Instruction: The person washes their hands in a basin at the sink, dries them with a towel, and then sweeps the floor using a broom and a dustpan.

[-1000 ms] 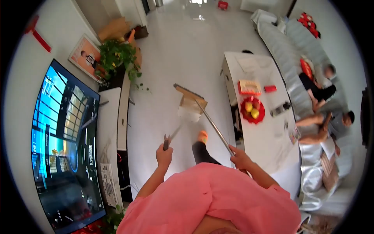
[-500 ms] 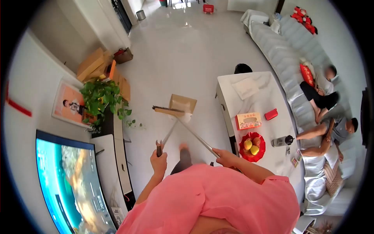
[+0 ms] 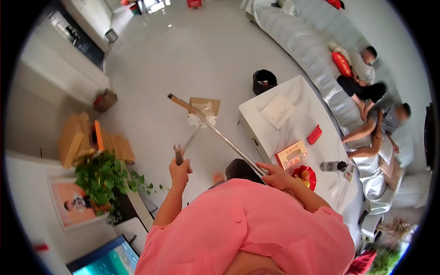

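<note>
My left hand point(image 3: 179, 171) is closed around the dark grip of a long-handled dustpan. The dustpan's tan and white pan point(image 3: 210, 103) is out in front, at or close to the floor. My right hand point(image 3: 275, 176) grips the silver pole of a broom point(image 3: 231, 145), beside the coffee table. The broom's narrow tan head point(image 3: 184, 104) with a dark end lies across the front of the pan, so the two tools cross. Whether anything lies in the pan I cannot make out.
A white coffee table point(image 3: 250, 112) at right bears a tissue box point(image 3: 292, 155), a red fruit dish point(image 3: 312, 176) and a bottle point(image 3: 333, 166). Behind it stands a black bin point(image 3: 264, 82). Two people sit on the sofa point(image 3: 298, 50). Cardboard boxes point(image 3: 74, 140) and a plant point(image 3: 103, 176) are at left.
My view has turned and moved forward, so the black bin shows more fully and the television less. Both tools have come along, with the broom head still over the pan.
</note>
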Action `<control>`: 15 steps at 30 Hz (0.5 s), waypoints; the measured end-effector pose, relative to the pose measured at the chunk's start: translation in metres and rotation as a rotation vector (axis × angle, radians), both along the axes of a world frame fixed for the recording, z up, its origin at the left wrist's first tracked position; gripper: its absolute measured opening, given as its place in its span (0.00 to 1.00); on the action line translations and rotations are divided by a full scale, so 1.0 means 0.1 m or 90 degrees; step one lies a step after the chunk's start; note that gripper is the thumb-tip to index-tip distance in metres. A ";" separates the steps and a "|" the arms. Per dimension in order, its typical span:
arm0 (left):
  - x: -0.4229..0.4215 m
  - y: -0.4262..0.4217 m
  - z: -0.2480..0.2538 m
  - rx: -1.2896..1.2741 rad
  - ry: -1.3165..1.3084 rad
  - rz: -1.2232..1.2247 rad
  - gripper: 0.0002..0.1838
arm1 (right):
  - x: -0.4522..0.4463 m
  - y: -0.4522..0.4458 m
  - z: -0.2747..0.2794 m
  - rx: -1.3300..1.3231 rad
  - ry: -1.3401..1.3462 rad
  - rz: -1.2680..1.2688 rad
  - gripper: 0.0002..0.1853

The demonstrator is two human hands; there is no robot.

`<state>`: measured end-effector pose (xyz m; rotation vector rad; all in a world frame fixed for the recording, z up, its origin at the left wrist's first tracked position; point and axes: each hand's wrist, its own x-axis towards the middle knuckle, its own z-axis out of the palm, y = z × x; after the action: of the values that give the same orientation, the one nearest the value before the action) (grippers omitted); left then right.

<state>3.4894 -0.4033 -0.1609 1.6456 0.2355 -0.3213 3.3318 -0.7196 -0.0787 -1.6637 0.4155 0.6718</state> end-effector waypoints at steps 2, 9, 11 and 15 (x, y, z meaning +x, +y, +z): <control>0.48 -0.23 0.10 -0.023 0.011 -0.039 0.07 | 0.21 -0.16 -0.03 0.011 -0.032 -0.078 0.34; 1.84 -1.29 0.31 0.072 -0.027 -0.209 0.07 | 1.27 -0.98 -0.15 -0.012 -0.083 -0.353 0.33; 2.26 -1.66 0.33 0.132 -0.085 -0.263 0.08 | 1.52 -1.21 -0.18 -0.051 -0.100 -0.414 0.33; 3.02 -2.28 0.28 0.317 -0.351 -0.398 0.08 | 1.80 -1.52 -0.14 -0.095 -0.119 -0.529 0.32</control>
<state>3.7916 -0.6314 -0.1331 2.2081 -0.6799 -0.2713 3.5115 -0.8716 -0.0930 -1.4905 0.9582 -0.1328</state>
